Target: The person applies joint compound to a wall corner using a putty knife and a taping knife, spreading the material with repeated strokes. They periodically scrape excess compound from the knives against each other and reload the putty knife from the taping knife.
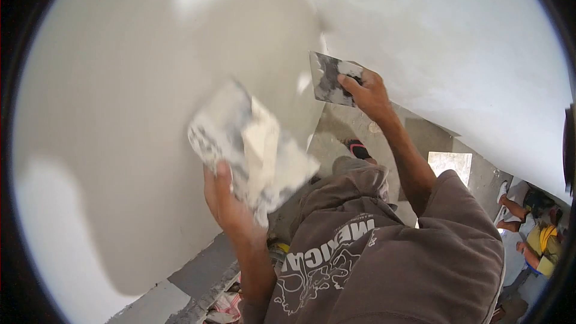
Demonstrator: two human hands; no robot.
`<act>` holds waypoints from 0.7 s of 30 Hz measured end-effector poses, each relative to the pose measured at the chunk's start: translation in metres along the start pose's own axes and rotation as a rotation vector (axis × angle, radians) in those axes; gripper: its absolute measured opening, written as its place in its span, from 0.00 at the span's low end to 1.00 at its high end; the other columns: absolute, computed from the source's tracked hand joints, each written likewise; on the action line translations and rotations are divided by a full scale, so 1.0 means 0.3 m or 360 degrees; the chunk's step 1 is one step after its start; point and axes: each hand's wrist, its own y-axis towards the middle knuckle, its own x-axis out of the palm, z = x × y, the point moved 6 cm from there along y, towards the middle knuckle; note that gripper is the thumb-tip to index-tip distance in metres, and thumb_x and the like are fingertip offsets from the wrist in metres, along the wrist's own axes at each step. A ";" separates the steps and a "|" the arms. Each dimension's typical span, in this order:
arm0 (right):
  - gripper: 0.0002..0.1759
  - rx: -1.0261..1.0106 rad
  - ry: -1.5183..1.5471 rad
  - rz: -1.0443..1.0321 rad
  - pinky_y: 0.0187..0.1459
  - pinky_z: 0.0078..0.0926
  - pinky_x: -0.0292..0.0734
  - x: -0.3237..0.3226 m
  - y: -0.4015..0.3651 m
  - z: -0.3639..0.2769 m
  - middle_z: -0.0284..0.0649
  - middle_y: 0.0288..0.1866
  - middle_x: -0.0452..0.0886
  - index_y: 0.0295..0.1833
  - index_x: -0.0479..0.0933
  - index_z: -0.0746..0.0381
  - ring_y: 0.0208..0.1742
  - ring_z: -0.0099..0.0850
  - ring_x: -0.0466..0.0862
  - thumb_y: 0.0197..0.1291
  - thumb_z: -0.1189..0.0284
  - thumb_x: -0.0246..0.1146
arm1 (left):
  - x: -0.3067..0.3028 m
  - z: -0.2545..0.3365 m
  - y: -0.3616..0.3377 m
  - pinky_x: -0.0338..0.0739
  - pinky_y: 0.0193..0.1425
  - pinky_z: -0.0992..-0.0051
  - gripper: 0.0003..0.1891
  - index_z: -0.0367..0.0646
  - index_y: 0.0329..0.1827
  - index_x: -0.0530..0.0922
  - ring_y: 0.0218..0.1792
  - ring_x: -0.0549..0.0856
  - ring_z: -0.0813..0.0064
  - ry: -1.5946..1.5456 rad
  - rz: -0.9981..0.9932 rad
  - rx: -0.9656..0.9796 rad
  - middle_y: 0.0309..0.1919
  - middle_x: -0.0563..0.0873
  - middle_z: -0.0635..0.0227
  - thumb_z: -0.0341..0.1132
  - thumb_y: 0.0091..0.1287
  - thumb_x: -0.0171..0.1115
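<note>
My left hand (231, 204) grips a wide flat plate (240, 138) from below; it is coated in white plaster, with a thick ridge of plaster (262, 147) across it. The plate is slightly blurred and stands in front of the left wall (120, 114). Higher up and to the right, my right hand (369, 93) holds a flat metal blade (333, 78) smeared with plaster, thumb on its face. This blade is beside the corner where the two walls meet, apart from the plate.
The right wall (468, 54) slopes across the upper right. Below are the floor (384, 129), a sandalled foot (359, 149) and a pale square panel (450, 165). Another person's bare leg (513, 210) and a yellow cloth (547, 237) show at the far right. A patterned bag (227, 307) lies at the bottom.
</note>
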 end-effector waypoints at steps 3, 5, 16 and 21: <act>0.18 0.0022 -0.0086 -0.0207 0.40 0.29 0.76 -0.027 -0.140 -0.072 0.44 0.33 0.82 0.52 0.79 0.69 0.34 0.29 0.79 0.62 0.67 0.59 | 0.106 0.055 0.040 0.83 0.52 0.69 0.27 0.30 0.67 0.65 0.53 0.84 0.65 -0.0072 -0.0145 0.0152 0.56 0.78 0.53 0.42 0.74 0.53; 0.17 -0.0213 -0.0149 -0.0247 0.40 0.28 0.77 -0.056 -0.222 -0.165 0.44 0.35 0.83 0.53 0.79 0.67 0.34 0.29 0.80 0.60 0.70 0.59 | 0.200 0.076 0.065 0.83 0.52 0.69 0.25 0.30 0.66 0.65 0.52 0.84 0.65 -0.0131 -0.0217 0.0270 0.56 0.78 0.53 0.41 0.75 0.52; 0.33 -0.1168 -0.0473 -0.0378 0.53 0.39 0.79 -0.050 -0.431 -0.406 0.45 0.52 0.83 0.60 0.77 0.61 0.51 0.44 0.83 0.42 0.86 0.57 | 0.354 0.012 0.114 0.83 0.51 0.70 0.22 0.31 0.64 0.67 0.52 0.83 0.66 -0.0315 -0.0352 0.0309 0.54 0.78 0.55 0.41 0.77 0.48; 0.38 -0.1272 -0.0684 -0.0399 0.54 0.39 0.79 -0.042 -0.458 -0.440 0.44 0.55 0.81 0.65 0.75 0.60 0.54 0.44 0.81 0.39 0.85 0.62 | 0.364 0.045 0.091 0.84 0.50 0.71 0.22 0.31 0.60 0.69 0.50 0.84 0.67 -0.0229 -0.0381 0.0349 0.51 0.78 0.56 0.43 0.77 0.46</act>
